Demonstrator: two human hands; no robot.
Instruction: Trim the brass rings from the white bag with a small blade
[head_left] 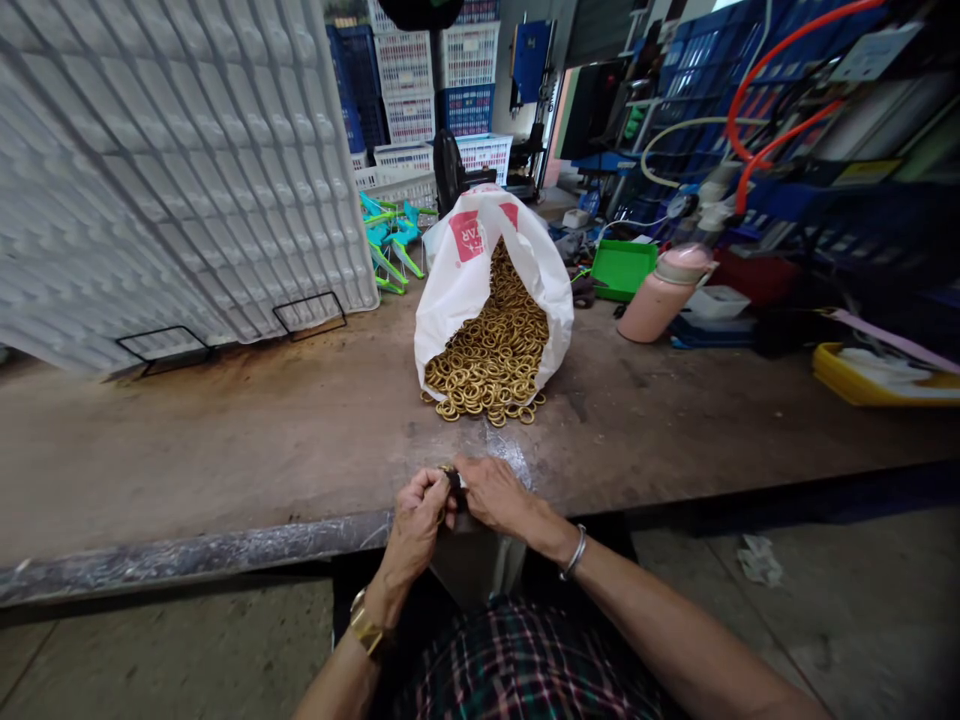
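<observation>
My left hand [421, 512] is closed in a pinch at the table's front edge, with a bit of a brass-coloured ring [446, 468] showing at its fingertips. Close against it, my right hand [495, 492] is bent over with its fingers together; what they grip is hidden. A small dark piece [453, 480] shows between the two hands, too small to name. Beyond them a white plastic bag [448, 300] lies on its side, its mouth toward me. Many brass-coloured rings [491, 350] fill it, and some spill onto the table.
The brown table [247, 450] has a film-wrapped front edge. White moulded trays [180, 160] stand upright at left, near teal and green clips [394, 240]. To the right are a green box [624, 268], a pink bottle [664, 295] and a yellow tray [862, 385]. Stacked crates [405, 65] stand behind.
</observation>
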